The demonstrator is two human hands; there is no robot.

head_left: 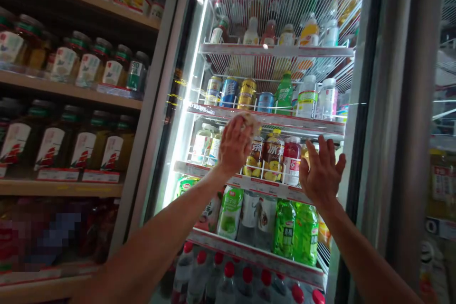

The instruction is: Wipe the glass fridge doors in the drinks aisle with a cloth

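Note:
My left hand (233, 147) is raised in front of the lit drinks cooler, its fingers pressed over a pale, crumpled cloth (252, 122). It appears to lie against the glass door, level with the shelf rail (306, 123) under the cans. Lower and to the right, my right hand (322, 173) has its fingers spread and holds nothing. Whether its palm touches the glass I cannot tell. Behind the hands stand brown tea bottles (273, 154) and a red-capped bottle with a pink and white label (292, 161), partly covered by the hands.
Wire shelves hold cans (247, 94), a green bottle (284, 92) and large green bottles (305, 232). Red-capped bottles (228, 275) stand at the bottom. A wooden shelf unit (71, 80) with jar-like bottles is on the left. The metal door frame (386, 128) runs along the right.

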